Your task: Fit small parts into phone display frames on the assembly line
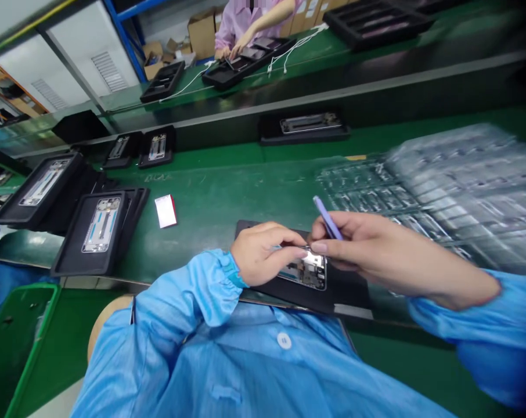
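A phone frame (309, 270) with exposed inner parts lies on a black mat (350, 293) at the bench's front edge. My left hand (263, 252) reaches over it from the left, thumb and index finger drawn together at the frame's upper edge. Whatever sits between those fingertips is too small to make out. From the right, my right hand (363, 241) meets the left fingertips. A slim purple pen-like tool (327, 217) is held in it, its upper end sticking up past the fingers. The tool's lower end is hidden by the hand.
Clear plastic trays (476, 180) are piled at right. Stacked black trays (89, 232) with phone frames stand at left, near a white card (165, 211). Another black tray (304, 130) lies behind. A green bin (23, 342) is at lower left. Across the bench, a person (254, 26) handles devices.
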Motion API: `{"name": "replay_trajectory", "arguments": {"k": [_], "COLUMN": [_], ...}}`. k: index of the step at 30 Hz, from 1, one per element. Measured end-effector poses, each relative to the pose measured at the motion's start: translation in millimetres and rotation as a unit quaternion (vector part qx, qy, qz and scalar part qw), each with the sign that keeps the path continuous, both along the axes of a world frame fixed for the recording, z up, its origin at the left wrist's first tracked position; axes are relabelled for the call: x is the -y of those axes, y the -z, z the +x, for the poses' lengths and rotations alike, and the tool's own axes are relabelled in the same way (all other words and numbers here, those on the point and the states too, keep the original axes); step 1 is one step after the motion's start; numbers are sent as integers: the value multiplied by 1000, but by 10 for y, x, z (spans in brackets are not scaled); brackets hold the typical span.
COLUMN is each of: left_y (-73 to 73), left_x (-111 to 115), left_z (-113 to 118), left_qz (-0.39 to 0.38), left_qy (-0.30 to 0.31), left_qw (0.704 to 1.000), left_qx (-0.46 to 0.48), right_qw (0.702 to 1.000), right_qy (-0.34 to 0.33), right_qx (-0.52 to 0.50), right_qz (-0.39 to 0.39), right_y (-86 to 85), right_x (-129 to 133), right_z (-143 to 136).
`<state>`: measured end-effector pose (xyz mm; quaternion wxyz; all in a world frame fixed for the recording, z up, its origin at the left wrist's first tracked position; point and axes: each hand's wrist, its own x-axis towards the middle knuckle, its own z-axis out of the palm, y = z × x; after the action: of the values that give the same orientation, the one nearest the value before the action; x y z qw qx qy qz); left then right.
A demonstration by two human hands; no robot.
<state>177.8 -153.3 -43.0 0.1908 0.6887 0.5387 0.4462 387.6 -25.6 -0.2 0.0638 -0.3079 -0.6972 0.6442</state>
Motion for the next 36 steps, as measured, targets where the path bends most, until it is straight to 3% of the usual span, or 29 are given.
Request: {"name": "replay_trajectory", "arguments": {"k": [6, 9, 13, 15, 19, 28, 33, 36], "left_y": [-64, -77, 12, 77, 156, 169, 268, 359], "left_x": [96, 71, -41, -102, -185, -240, -163, -72], "left_z": [-102, -83, -4, 35, 72, 71, -129, -239], "left_qz": [17, 23, 24, 22, -9, -64, -63, -113], "left_qy": [-24, -32, -16, 0, 13, 17, -3, -9], "left_qw": [999, 996, 993, 992, 993, 994, 988, 974], "left_qx": [-43, -82, -117, -121, -118, -82, -142, -198], "right_qw": [999, 984, 887, 849, 837, 819, 761, 745], "right_qy": [-15, 27, 54, 22, -5, 44, 15, -28], "right_qx": [-36, -20, -63, -73, -45, -64, -27, -12], "right_qz": [31, 177, 455, 522, 546, 569, 648, 666], "right_y": [54, 2, 23, 94, 240, 324, 643, 868], "right_x": [60, 93, 201, 235, 196, 176, 170, 176], "right_z": [-248, -157, 64, 130, 161, 113, 144, 149]}}
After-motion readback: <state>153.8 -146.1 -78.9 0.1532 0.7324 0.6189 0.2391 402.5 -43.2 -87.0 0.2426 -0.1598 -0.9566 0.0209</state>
